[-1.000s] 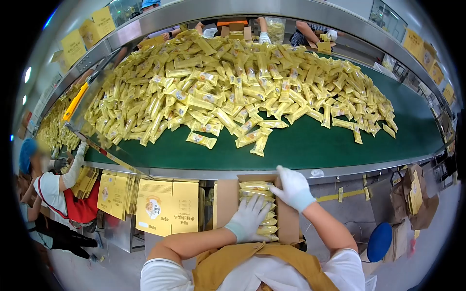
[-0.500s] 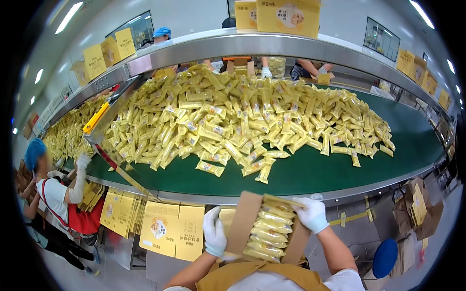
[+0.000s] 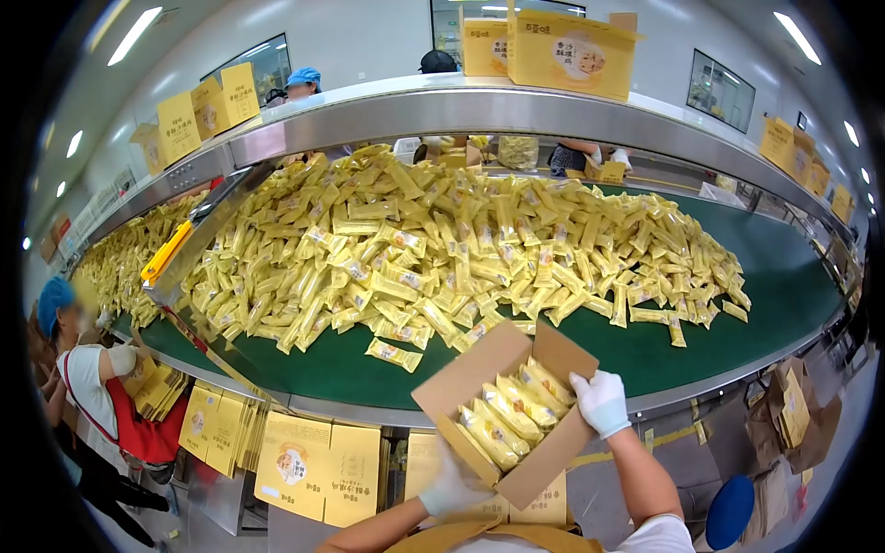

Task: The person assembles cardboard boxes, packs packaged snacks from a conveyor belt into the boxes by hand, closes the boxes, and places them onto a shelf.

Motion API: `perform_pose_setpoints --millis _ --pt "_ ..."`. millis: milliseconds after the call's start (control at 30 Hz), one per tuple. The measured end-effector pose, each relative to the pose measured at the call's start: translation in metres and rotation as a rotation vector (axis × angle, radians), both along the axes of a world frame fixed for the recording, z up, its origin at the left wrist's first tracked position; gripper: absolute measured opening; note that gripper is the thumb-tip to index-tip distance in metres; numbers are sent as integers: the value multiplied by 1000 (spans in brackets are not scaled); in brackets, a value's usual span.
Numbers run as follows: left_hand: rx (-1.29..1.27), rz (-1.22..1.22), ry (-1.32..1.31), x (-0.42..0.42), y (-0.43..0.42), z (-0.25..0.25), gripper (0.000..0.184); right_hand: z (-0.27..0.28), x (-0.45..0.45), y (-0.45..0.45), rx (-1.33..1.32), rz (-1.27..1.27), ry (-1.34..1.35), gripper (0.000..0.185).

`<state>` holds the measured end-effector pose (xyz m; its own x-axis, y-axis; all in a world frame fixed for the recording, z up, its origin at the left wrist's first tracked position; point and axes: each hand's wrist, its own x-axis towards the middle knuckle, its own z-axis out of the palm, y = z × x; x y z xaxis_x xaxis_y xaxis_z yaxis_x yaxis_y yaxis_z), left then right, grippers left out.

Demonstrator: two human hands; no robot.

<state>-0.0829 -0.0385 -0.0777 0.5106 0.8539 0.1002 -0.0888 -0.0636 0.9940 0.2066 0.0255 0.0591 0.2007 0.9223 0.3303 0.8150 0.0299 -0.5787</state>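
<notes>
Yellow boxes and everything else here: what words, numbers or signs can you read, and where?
"百草味": large yellow box, up high.
"香酥沙琪玛": same box, beside the picture.
Too small or blurred: print on the other yellow boxes, flat cartons and snack packets.
Held box: none I can read.

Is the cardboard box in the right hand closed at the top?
No, the cardboard box in the right hand stands open, with yellow packets showing inside.

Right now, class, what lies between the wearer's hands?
In the head view, an open carton holding yellow packets lies between the left hand and right hand.
</notes>
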Motion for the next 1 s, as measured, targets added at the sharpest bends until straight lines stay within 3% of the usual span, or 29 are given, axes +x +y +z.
perform_pose_setpoints --millis 67,100,133,167,233,333,367,433,467,500,600,633,700,733,767,800,833,900,933,967,1000 --pt "81 60 -1 -8 34 16 131 31 -3 23 187 97 116 33" --pt "74 81 -7 -17 55 28 129 76 -11 29 71 103 165 31" --pt "74 101 -11 -26 84 46 127 103 -18 45 210 102 170 28" --pt "252 79 109 -30 111 101 122 126 -9 67 372 209 -157 20" --pt "623 89 329 -38 164 210 113 190 -7 117 641 211 -440 21" --pt "938 324 224 -48 262 312 92 299 -6 191 905 53 -774 28" --pt "1010 414 166 -49 291 338 85 347 -23 188 563 -46 -587 42" --pt "1046 562 70 -52 343 386 72 391 -50 206 441 43 44 69" --pt "951 588 79 -55 359 411 65 395 -41 249 568 353 330 76" --pt "900 610 93 -56 376 428 61 392 -39 260 510 588 486 80" --pt "822 746 246 -65 430 448 54 373 -51 276 364 722 643 92" --pt "805 803 320 -69 446 449 54 365 -57 297 374 632 672 91" --pt "890 815 560 -76 474 448 60 326 -58 322 545 670 495 71" --pt "937 817 681 -74 467 449 62 314 -57 335 624 487 2 64" --pt "1099 963 623 -59 464 440 42 305 -55 346 679 287 -492 57" --pt "1113 1059 716 -55 471 435 39 299 -55 350 703 70 -984 50" --pt "1125 1156 811 -52 477 432 36 293 -56 353 793 92 -1004 46" --pt "1082 1279 909 -43 476 428 33 298 -60 339 538 137 -973 48" --pt "1478 1289 1129 -48 485 419 34 301 -63 324 417 153 -955 50" --pt "1883 1251 1345 -53 492 406 35 292 -62 313 508 218 -790 53" --pt "2084 1500 1024 -34 470 388 35 268 -52 315 723 323 -623 50"
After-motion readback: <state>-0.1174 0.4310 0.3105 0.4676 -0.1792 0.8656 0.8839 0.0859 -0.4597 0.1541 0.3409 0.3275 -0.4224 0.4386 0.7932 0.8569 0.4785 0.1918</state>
